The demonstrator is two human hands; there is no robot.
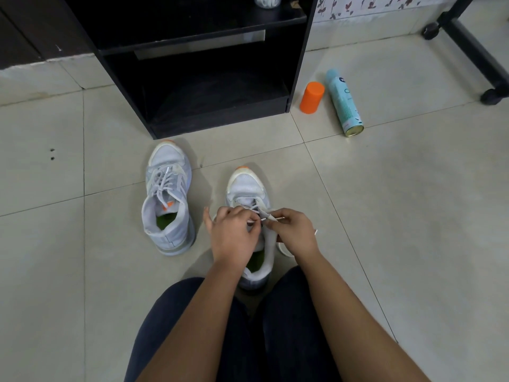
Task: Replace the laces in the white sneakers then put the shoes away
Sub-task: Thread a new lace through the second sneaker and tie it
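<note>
Your left hand and right hand meet over the near sneaker, which stands on the floor between your knees. The fingers of both hands are pinched shut on the lace at the upper eyelets. That lace is likely thin, limp and light, so hold it close behind its stiff tip, where you can steer it. The shoe should be soft and may slide on tile. The far sneaker, just left, looks fully laced. The black shelf ahead has an empty bottom bay; its top shelf holds something white, cut off.
</note>
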